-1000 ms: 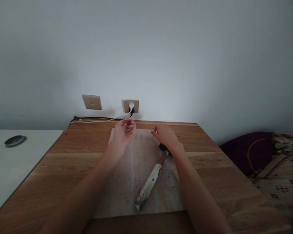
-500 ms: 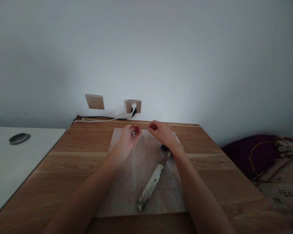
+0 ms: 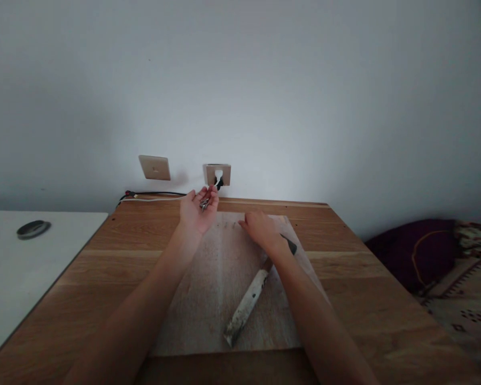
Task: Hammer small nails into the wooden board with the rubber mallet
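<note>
My left hand is raised palm up over the far left of a pale wooden board, fingers curled around a small bunch of shiny metal nails. My right hand is lowered to the board's far part, its fingertips pinched together at the surface. Whatever is between those fingertips is too small and hidden to make out. Just left of them, several small nails stand in a row on the board. A hammer with a worn, whitish handle lies diagonally on the board, its dark head partly behind my right wrist.
The board rests on a brown wooden table against a wall. A socket with a plug and cables is at the back. On the left, a white surface carries a dark round object. Patterned fabric lies at right.
My left hand has moved left and slightly up with the nails. My right hand has come down to the board, uncovering the row of standing nails and more of the hammer head.
</note>
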A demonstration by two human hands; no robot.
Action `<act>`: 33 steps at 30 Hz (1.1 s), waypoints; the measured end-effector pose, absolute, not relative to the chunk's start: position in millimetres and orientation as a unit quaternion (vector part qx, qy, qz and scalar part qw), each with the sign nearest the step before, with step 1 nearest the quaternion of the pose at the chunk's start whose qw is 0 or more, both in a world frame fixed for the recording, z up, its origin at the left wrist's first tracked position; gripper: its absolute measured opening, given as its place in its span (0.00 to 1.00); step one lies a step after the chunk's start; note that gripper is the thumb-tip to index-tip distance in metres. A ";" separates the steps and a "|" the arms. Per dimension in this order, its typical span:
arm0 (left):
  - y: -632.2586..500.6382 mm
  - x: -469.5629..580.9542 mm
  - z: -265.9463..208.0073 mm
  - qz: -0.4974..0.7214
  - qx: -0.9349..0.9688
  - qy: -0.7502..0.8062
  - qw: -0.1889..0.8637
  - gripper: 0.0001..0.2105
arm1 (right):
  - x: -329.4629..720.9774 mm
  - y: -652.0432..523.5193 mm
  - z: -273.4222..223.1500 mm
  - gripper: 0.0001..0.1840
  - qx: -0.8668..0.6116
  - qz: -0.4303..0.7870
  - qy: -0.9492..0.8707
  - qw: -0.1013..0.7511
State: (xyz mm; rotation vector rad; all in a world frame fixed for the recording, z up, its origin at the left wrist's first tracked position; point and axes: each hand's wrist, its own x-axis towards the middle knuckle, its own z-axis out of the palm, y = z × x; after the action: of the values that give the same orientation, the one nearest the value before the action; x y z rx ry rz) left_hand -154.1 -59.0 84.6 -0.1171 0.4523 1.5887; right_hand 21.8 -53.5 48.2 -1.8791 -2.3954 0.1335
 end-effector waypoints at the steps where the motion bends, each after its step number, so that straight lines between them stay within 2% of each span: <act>1: -58.7 -152.9 83.5 0.701 -0.050 0.221 0.676 0.12 | 21.4 -53.7 47.1 0.13 -0.615 0.046 -0.786 0.042; 7: -55.6 -131.8 57.5 0.664 -0.047 0.320 0.674 0.11 | 16.9 -54.8 62.8 0.13 -0.594 0.053 -0.799 0.082; 9: -55.3 -124.9 51.3 0.656 -0.035 0.325 0.680 0.13 | 13.0 -56.3 71.4 0.13 -0.560 0.077 -0.814 0.133; 12: -55.5 -121.1 51.0 0.646 -0.014 0.314 0.695 0.15 | 6.9 -58.6 78.0 0.15 -0.491 0.136 -0.821 0.257; 14: -55.4 -126.9 56.6 0.658 -0.011 0.300 0.691 0.14 | 5.0 -58.7 76.4 0.15 -0.481 0.137 -0.811 0.302; 16: -55.1 -138.9 64.8 0.678 -0.023 0.276 0.680 0.12 | 5.3 -57.5 70.7 0.15 -0.517 0.092 -0.810 0.261; 19: -54.8 -157.1 75.1 0.711 -0.051 0.220 0.666 0.12 | 6.5 -55.4 57.6 0.15 -0.566 0.043 -0.808 0.155; 24: -57.6 -148.5 67.9 0.705 -0.060 0.230 0.668 0.11 | 3.8 -55.6 38.8 0.13 -0.576 0.053 -0.813 0.067; 28: -58.4 -132.7 56.5 0.648 -0.070 0.277 0.706 0.10 | 4.3 -53.5 35.7 0.15 -0.569 0.059 -0.819 0.047; 33: -51.9 -140.7 52.4 0.676 -0.081 0.294 0.671 0.09 | 7.5 -49.5 35.8 0.14 -0.557 0.070 -0.824 0.077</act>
State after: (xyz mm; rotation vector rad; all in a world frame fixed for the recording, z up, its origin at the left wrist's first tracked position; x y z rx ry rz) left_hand -140.7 -51.9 52.4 -0.1834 0.6631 1.5233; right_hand 7.5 -49.5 35.8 -1.6687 -2.4688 0.2111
